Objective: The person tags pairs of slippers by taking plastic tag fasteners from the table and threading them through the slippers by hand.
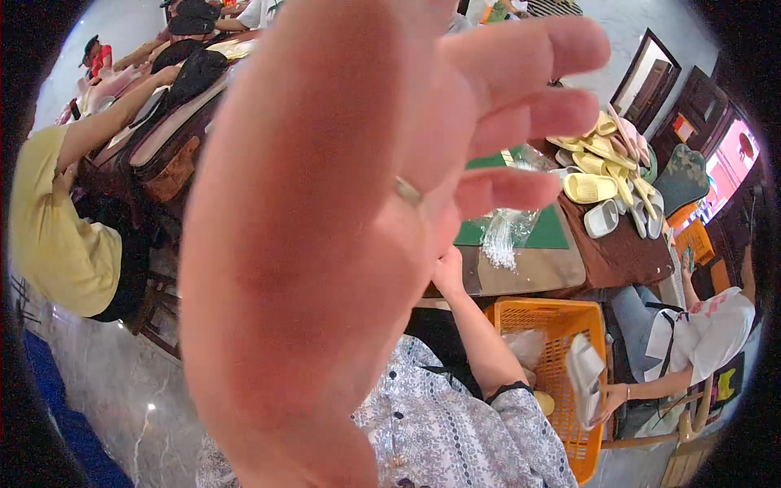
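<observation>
My left hand (333,203) is raised close to the camera and covers much of the view. Its fingers stretch to the right, spread apart, with a ring at the base of one; nothing is seen in it. Behind it, only a small part of my right hand (448,272) shows at the front edge of the worktable, with its fingers hidden. Beyond that lies a green mat (553,232) with a clear plastic bag (529,203). Many thin white plastic strands (500,244) spill from the bag toward the table's front.
Yellow and white slide sandals (598,175) are piled on a brown cloth (618,260) at the right. An orange crate (598,447) stands beside me. A person at the right holds a white slide (586,370) over it. Another person in yellow (61,236) works at the left.
</observation>
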A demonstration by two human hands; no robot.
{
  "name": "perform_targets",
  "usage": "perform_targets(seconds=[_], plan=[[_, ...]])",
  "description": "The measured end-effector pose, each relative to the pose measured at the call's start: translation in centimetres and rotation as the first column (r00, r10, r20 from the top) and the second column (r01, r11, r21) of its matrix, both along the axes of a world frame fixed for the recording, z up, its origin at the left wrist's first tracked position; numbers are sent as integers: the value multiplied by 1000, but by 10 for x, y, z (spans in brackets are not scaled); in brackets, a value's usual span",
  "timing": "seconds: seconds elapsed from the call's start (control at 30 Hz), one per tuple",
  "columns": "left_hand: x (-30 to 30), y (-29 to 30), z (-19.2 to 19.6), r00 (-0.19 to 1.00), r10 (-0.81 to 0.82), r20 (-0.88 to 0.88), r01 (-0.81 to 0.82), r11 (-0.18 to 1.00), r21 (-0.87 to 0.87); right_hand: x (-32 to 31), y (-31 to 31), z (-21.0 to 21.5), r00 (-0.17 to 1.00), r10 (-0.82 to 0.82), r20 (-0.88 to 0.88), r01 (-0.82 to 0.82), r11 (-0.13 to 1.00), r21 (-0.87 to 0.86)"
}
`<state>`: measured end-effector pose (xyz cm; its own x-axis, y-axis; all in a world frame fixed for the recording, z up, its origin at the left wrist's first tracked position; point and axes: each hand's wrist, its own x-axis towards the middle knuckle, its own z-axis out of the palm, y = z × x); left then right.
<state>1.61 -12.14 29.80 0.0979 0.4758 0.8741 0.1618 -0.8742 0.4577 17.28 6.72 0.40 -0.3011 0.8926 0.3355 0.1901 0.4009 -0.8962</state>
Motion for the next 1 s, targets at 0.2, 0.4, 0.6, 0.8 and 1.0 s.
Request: perform_targets(seconds=[0.2,0.4,0.6,0.8,1.0], plan=[[10,-25,5,999,-25,29,21,990,142,4,6,-21,998,-3,-65,-2,998,-65],[-3,-88,6,1000,13,-5,-10,931,365,-8,-7,-18,998,46,-36,-47,998,-40],[5,-108,-8,998,-55,-9,54,913,404,2,7,-28,996,31,-83,-37,997,-67],[-11,-90,20,991,-129,24,107,900,423,0,0,-19,995,36,-95,-40,998,-45],[-9,-86,16,976,-201,90,152,912,381,2,-5,-15,1000,0,-21,-1,998,-59]])
